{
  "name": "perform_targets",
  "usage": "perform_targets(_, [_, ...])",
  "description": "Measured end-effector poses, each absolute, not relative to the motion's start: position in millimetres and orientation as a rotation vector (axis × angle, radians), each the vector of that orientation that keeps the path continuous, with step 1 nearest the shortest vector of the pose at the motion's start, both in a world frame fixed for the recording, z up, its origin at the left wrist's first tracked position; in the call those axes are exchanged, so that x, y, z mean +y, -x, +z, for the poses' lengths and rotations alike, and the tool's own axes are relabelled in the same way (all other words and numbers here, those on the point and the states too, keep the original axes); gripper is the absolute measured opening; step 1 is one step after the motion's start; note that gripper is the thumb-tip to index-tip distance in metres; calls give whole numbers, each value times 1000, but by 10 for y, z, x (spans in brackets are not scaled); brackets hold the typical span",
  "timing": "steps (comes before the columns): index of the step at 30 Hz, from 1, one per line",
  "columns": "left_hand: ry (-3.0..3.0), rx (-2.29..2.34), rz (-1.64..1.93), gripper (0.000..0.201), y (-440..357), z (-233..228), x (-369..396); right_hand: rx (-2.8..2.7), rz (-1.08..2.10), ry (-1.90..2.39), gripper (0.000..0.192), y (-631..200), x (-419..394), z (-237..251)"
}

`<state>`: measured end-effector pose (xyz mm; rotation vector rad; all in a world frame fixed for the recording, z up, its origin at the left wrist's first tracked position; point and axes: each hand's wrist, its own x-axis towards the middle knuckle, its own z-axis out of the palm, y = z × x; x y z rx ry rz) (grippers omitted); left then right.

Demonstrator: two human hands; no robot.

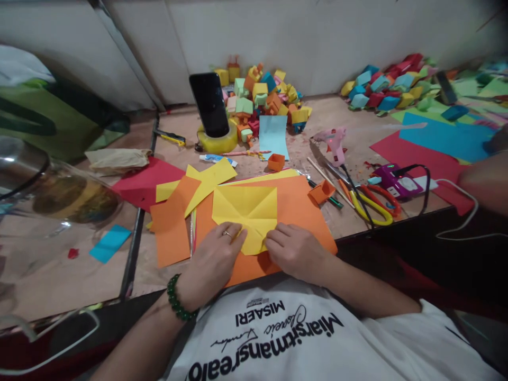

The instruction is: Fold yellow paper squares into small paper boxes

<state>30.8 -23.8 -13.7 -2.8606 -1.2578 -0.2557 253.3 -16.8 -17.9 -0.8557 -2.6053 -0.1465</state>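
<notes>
A yellow sheet of paper [246, 203] with diagonal creases lies on a stack of orange paper [301, 203] in front of me. Its near corners are folded in. My left hand [218, 251] grips the sheet's near left edge, fingers bent and pressed together; a ring and a green bead bracelet show on that arm. On the near right edge, my right hand [296, 251] is closed with curled fingertips against the same sheet. The undersides of both hands' fingers are hidden. Just beyond the stack sit two small folded orange paper boxes, one box [276, 162] behind and another box [321, 192] at right.
A phone [210, 103] leans upright in a yellow tape roll [218, 141]. Behind it are piled paper cubes [260, 98]. To the right lie a pink glue gun [335, 144], yellow-handled scissors [371, 209] and a purple power adapter [399, 181]. A glass bottle [75, 193] stands left; another person's arm [486, 182] shows right.
</notes>
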Motion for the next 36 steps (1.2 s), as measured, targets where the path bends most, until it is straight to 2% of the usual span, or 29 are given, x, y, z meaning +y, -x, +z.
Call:
perform_targets(3, [2853,-1225,-329,43,-343,-183,-363,-2608,28,769,18,-2515,-170,-257])
perform_targets(7, [2769,-1191,-495,32,-318,-242,-443,-2638,406,713,26,-2628,-64,-299])
perform_targets(10, [2766,-1156,-575,25,-280,-261,-460,-2606,737,689,26,-2713,99,-209])
perform_targets(15, [2809,-1143,-694,22,-234,-280,-508,-2534,1064,760,13,-2688,414,-50])
perform_targets(24, [2835,-1182,-765,18,-217,-270,-536,-2405,993,1146,13,-2426,573,-235])
perform_targets(31, [2830,-1232,-742,27,-233,-250,-529,-2357,976,1110,13,-2455,528,-280])
perform_targets(36, [2819,-1156,-686,26,-231,-248,-510,-2335,918,1103,15,-2461,494,-305])
